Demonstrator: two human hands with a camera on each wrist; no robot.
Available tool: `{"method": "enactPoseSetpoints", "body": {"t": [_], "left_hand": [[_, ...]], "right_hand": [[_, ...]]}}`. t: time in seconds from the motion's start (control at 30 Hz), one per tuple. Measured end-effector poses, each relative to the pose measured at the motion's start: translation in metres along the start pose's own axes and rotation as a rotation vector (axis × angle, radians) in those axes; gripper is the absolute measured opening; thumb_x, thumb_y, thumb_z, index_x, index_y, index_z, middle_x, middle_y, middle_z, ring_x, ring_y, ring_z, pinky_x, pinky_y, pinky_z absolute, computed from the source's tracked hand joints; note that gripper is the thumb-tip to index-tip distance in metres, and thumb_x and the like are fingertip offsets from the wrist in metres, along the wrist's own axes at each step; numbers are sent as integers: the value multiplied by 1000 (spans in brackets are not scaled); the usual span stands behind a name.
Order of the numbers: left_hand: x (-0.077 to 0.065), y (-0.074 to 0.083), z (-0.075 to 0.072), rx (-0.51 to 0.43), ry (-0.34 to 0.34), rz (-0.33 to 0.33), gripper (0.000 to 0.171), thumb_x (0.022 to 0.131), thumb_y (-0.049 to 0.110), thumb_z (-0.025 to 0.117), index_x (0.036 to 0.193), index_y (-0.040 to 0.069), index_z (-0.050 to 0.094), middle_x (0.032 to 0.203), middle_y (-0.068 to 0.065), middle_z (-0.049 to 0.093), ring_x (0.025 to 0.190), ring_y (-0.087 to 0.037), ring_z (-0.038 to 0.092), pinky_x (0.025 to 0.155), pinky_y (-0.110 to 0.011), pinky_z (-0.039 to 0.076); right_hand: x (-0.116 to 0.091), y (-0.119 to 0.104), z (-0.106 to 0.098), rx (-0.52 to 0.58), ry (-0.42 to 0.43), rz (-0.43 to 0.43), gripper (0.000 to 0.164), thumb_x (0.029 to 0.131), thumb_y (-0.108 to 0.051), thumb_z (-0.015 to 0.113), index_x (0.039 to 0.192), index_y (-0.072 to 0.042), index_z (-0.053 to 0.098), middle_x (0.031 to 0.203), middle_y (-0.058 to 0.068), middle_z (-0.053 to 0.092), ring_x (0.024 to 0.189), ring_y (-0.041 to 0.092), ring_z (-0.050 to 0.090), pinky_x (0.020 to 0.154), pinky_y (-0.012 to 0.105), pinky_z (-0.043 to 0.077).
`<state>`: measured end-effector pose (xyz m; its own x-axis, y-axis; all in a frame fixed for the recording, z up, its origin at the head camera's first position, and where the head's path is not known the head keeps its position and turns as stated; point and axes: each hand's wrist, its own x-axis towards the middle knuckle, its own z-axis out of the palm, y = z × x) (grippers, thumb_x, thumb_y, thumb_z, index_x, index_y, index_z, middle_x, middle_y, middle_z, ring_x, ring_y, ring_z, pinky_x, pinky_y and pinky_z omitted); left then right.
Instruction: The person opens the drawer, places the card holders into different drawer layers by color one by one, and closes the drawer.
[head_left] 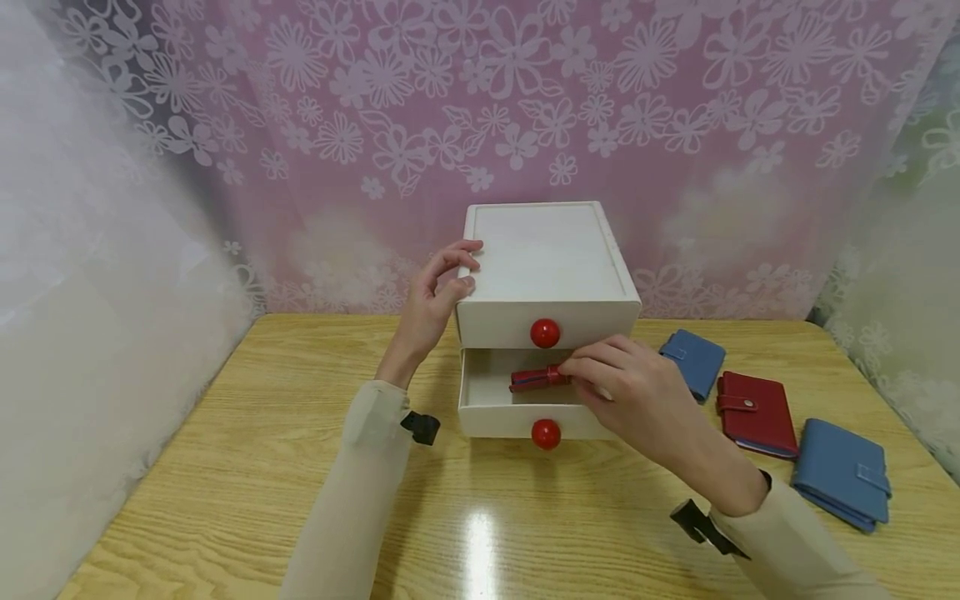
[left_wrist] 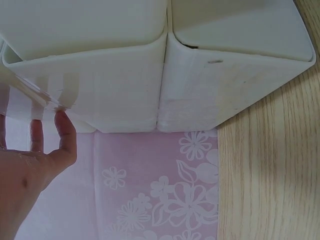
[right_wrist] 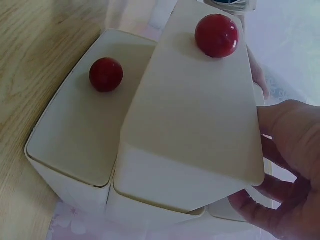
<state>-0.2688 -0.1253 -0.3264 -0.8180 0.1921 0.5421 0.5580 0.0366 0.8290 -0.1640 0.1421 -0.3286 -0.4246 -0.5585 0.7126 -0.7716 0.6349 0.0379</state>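
Observation:
A white drawer cabinet [head_left: 551, 250] stands on the table with one red-knobbed drawer [head_left: 495, 422] pulled out. My left hand [head_left: 431, 304] rests on its upper left edge, fingertips on the top. In the left wrist view, the left hand [left_wrist: 37, 165] touches the cabinet's side wall [left_wrist: 120, 90]. Inside the pulled-out drawer, a small red wallet [head_left: 531, 380] with a blue lining shows; my right hand [head_left: 637, 392] pinches its right end. The right wrist view shows the right hand [right_wrist: 295, 160] curled at the rim of that drawer [right_wrist: 195, 110], which hides the wallet there.
Right of the cabinet lie a blue wallet [head_left: 693, 360], a red snap-strap wallet [head_left: 757, 412] and another blue wallet [head_left: 843, 471]. A closed upper drawer with a red knob [head_left: 545, 333] sits above the pulled-out one. A closed drawer [right_wrist: 80, 120] lies below it. A pink floral curtain [head_left: 390, 183] hangs behind.

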Motion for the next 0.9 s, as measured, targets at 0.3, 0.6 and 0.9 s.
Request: {"method": "enactPoseSetpoints", "body": {"t": [0.3,0.6,0.9], "left_hand": [[0,-2,0,6,-1,-6,30,92,24,52,110,2,60,147,-6,57,146,-17,43,119,-60,31],[-1,-1,-1,9,2,-5,29,91,23,52,111,3,61,147,-3,57,144,-16,44,117,-60,34],[0,-1,0,14,5,-9,28,91,23,52,110,5,61,147,-1,57,143,-15,45,118,-59,33]], "right_hand": [[-3,2,-3,25,-4,-9,26,72,-4,83,97,-10,79,95,3,77,88,21,69,63,34,59],[-6,3,-10,27,73,-12,50,106,-41,39,98,-11,79,94,2,78,87,21,72,62,38,59],[-15,5,-24,2,62,36,52,105,-47,42,101,-11,79,96,5,78,89,22,71,63,42,59]]}}
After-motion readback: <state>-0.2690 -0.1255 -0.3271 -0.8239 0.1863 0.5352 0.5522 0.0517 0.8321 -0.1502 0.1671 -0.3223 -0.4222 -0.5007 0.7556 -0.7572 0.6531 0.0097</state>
